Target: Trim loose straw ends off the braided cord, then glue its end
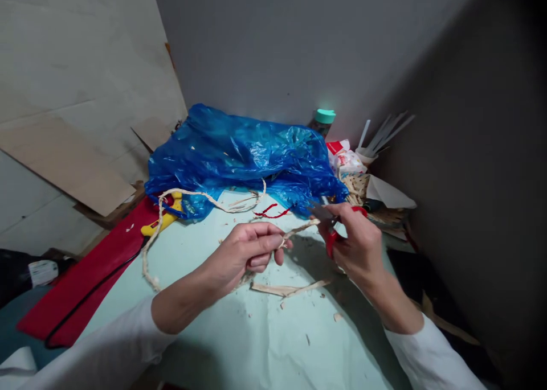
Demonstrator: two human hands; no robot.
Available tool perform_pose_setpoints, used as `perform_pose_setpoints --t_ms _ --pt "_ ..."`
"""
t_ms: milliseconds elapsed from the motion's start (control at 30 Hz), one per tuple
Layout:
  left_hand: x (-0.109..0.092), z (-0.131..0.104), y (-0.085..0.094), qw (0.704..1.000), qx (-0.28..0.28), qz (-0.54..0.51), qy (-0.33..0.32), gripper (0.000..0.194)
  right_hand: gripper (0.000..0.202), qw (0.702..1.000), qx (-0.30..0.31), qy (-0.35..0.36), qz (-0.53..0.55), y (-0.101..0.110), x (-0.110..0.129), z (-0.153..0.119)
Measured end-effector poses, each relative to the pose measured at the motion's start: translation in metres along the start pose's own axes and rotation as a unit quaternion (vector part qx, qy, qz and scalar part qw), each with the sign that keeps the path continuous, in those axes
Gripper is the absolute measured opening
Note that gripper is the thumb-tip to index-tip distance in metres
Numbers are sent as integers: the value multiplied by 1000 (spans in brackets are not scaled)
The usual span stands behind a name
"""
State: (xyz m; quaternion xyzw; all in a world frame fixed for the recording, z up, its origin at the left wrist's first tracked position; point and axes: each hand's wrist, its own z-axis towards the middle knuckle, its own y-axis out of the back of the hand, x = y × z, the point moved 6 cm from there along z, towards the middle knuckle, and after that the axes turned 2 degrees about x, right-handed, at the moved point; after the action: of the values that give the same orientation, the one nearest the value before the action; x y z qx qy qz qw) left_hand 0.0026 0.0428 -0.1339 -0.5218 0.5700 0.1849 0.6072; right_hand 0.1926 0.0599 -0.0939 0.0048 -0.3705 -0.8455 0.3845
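My left hand [252, 250] pinches a pale twisted fibre cord [299, 229], whose short end points right. The cord's long part [149, 253] loops over the table at the left and back. My right hand [356, 239] is closed on red-handled scissors [332, 243], with the dark blades beside the cord's tip. Whether the blades touch the cord is hard to tell. A flat dry strip [277, 289] lies on the table below the hands, and a red string [271, 211] lies behind them.
Behind the hands a blue plastic bag [239, 145] spreads over the pale green tabletop [273, 339]. A yellow-handled tool [164, 219] is at the left. A green-lidded jar [323, 120], a cup of white sticks [368, 154] and fibre bundles [355, 188] stand at the back right.
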Motion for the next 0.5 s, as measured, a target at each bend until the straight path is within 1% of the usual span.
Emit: perform_pose_setpoints --t_ms 67,167,233,300,333,367,433,467,500 --pt "1 1 1 1000 -6 7 1 19 20 999 -4 -34 5 1 -7 0" --pt "0 5 7 999 -38 14 -12 17 17 997 -4 -80 16 1 -20 7" --pt "-2 7 13 998 -60 19 -26 16 15 994 -5 -110 24 2 -31 19" --pt "-5 9 17 996 -75 22 -35 16 16 989 6 -138 60 5 -45 36" --pt "-5 10 19 996 -81 22 -39 16 17 982 -9 -166 88 10 -54 46" --pt "-6 10 20 995 -86 24 -42 16 21 972 -41 -191 127 18 -62 56" --pt "-5 12 22 994 -96 29 -46 17 27 965 -68 -209 145 36 -72 77" --pt "-4 12 22 994 -98 33 -47 17 25 962 -71 -217 152 46 -74 87" --pt "-2 13 21 993 -98 40 -44 17 25 957 -95 -226 157 58 -75 96"
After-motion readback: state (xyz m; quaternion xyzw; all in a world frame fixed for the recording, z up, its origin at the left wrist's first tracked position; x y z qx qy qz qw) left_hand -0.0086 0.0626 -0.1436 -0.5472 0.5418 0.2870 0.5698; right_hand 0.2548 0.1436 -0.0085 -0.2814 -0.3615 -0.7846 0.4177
